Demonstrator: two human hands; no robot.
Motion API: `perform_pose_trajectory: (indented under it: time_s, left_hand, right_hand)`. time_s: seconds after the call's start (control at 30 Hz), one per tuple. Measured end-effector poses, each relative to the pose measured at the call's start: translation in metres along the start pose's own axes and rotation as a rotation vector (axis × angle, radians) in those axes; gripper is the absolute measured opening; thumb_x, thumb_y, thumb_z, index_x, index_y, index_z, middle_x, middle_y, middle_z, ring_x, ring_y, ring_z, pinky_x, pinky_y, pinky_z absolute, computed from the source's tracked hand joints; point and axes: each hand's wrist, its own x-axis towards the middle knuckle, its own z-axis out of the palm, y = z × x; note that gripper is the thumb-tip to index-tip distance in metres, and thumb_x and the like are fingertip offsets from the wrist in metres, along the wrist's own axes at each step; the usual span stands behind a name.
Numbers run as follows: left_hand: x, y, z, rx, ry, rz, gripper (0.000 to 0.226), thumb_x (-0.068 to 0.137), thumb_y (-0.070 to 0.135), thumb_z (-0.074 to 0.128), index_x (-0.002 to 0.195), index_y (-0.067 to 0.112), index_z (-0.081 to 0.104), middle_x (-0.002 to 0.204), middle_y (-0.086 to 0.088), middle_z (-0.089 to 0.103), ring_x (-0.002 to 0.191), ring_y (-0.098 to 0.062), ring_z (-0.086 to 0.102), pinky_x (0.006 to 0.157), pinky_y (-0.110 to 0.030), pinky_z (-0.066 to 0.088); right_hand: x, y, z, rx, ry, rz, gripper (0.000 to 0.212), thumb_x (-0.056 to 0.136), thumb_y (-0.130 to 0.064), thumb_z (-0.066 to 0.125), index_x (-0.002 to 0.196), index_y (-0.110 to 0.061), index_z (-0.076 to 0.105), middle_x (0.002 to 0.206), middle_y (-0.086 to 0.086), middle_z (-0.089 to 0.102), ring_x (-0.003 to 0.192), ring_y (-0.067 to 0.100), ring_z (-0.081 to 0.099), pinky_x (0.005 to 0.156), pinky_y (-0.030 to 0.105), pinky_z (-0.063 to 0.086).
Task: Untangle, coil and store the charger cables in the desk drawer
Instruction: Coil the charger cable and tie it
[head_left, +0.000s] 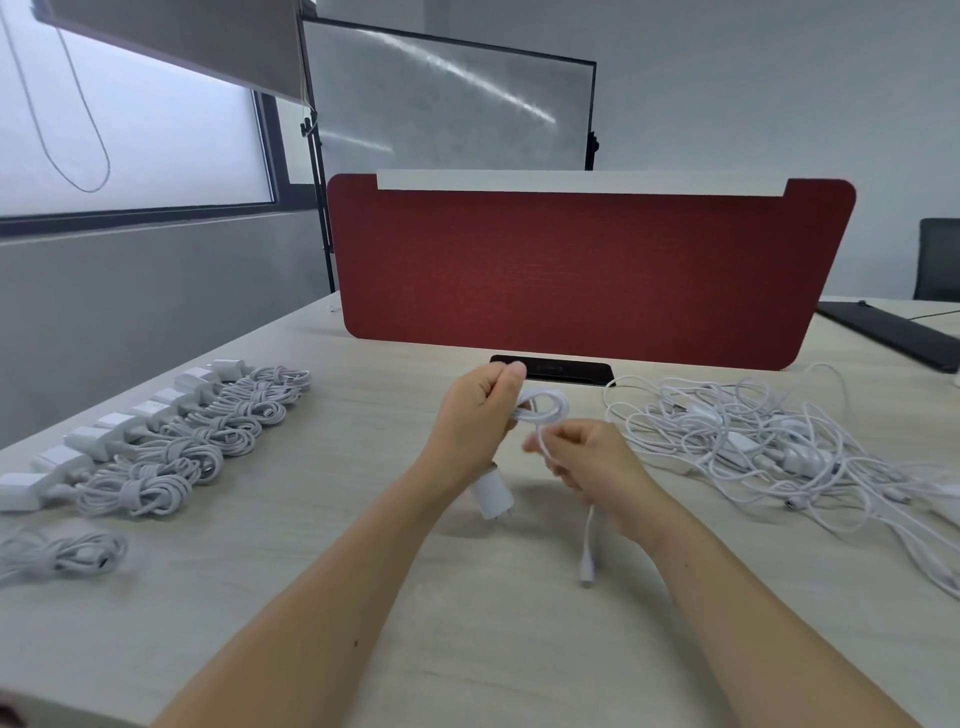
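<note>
Above the desk (363, 597), left hand (480, 415) grips coil (540, 408); right hand (592, 457) pinches cable (589, 535).

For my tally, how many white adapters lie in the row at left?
8 adapters, in one diagonal row along the left side of the desk; others may be hidden.

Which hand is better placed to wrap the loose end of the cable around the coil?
Right. The right hand pinches the loose end just beside the coil, while the left hand grips the coil and probably must keep it together.
</note>
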Motion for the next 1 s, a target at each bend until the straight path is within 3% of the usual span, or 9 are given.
perform_pose_trajectory:
  time_s: [0.1,0.2,0.33,0.43,0.53,0.67,0.73,0.87,1.0]
  left_hand:
    - [0.003,-0.001,-0.004,0.077,0.099,0.007,0.043,0.104,0.027,0.043,0.062,0.018,0.037,0.051,0.009,0.042,0.048,-0.007,0.036,0.053,-0.029,0.032]
    - [0.005,-0.006,-0.011,0.093,0.187,-0.038,0.042,0.105,0.029,0.041,0.065,0.016,0.040,0.057,0.001,0.045,0.055,-0.015,0.038,0.057,-0.035,0.033]
    - [0.010,-0.016,-0.017,0.105,0.248,-0.104,0.042,0.104,0.031,0.039,0.065,0.016,0.040,0.059,-0.001,0.047,0.058,-0.018,0.039,0.059,-0.037,0.034]
    - [0.007,-0.017,-0.012,0.156,0.220,-0.120,0.043,0.105,0.033,0.038,0.065,0.016,0.038,0.061,-0.001,0.047,0.059,-0.016,0.039,0.059,-0.035,0.033]
    - [0.005,-0.019,-0.008,0.239,0.221,-0.116,0.044,0.105,0.036,0.037,0.067,0.016,0.036,0.065,-0.004,0.045,0.060,-0.015,0.037,0.058,-0.035,0.030]
    - [0.003,-0.019,-0.013,0.362,0.229,-0.105,0.042,0.104,0.040,0.039,0.068,0.018,0.033,0.064,0.000,0.041,0.060,-0.015,0.034,0.056,-0.035,0.029]
    - [0.002,-0.018,-0.014,0.420,0.193,-0.074,0.042,0.102,0.043,0.042,0.069,0.018,0.036,0.061,0.004,0.042,0.058,-0.015,0.037,0.056,-0.035,0.031]
    - [0.002,-0.018,-0.008,0.442,0.061,-0.075,0.041,0.099,0.047,0.048,0.067,0.022,0.042,0.056,0.010,0.043,0.054,-0.010,0.039,0.056,-0.032,0.032]
    - [0.003,-0.015,-0.001,0.314,-0.082,0.020,0.040,0.101,0.031,0.049,0.063,0.020,0.043,0.057,0.009,0.043,0.054,-0.010,0.037,0.057,-0.033,0.034]
  right_hand:
    - [-0.005,-0.003,0.012,-0.087,-0.047,-0.053,0.021,0.099,-0.013,0.056,0.086,-0.008,0.071,0.043,-0.014,0.045,0.036,0.000,0.034,0.039,0.010,0.026]
    - [-0.004,-0.007,0.015,-0.184,0.023,-0.223,0.027,0.102,-0.017,0.046,0.087,-0.016,0.069,0.043,-0.017,0.044,0.045,0.004,0.038,0.049,0.021,0.031]
    - [-0.006,-0.002,0.016,-0.620,0.074,-0.375,0.024,0.102,-0.038,0.044,0.101,-0.029,0.066,0.060,-0.014,0.053,0.061,0.007,0.048,0.060,0.032,0.036]
    - [-0.010,-0.004,0.019,-0.894,0.015,-0.398,0.023,0.104,-0.035,0.040,0.105,-0.030,0.063,0.074,-0.011,0.059,0.075,0.016,0.054,0.062,0.033,0.036]
    - [-0.010,-0.007,0.016,-0.988,-0.047,-0.404,0.023,0.103,-0.031,0.040,0.105,-0.029,0.064,0.094,-0.011,0.068,0.086,0.017,0.058,0.065,0.033,0.038]
    - [-0.013,-0.015,0.015,-0.882,-0.098,-0.465,0.025,0.101,-0.031,0.044,0.093,-0.025,0.067,0.078,-0.015,0.064,0.071,0.006,0.053,0.065,0.030,0.044]
    - [-0.013,-0.017,0.015,-0.757,-0.108,-0.447,0.025,0.100,-0.030,0.046,0.089,-0.025,0.068,0.064,-0.022,0.057,0.061,0.002,0.049,0.057,0.024,0.036]
    - [-0.006,-0.019,0.006,-0.453,-0.009,-0.470,0.028,0.096,-0.033,0.049,0.074,-0.030,0.065,0.057,-0.008,0.053,0.055,0.010,0.045,0.059,0.034,0.040]
    - [-0.005,-0.027,-0.004,-0.260,0.130,-0.483,0.029,0.098,-0.019,0.060,0.070,-0.025,0.065,0.054,-0.016,0.055,0.050,0.002,0.045,0.053,0.018,0.036]
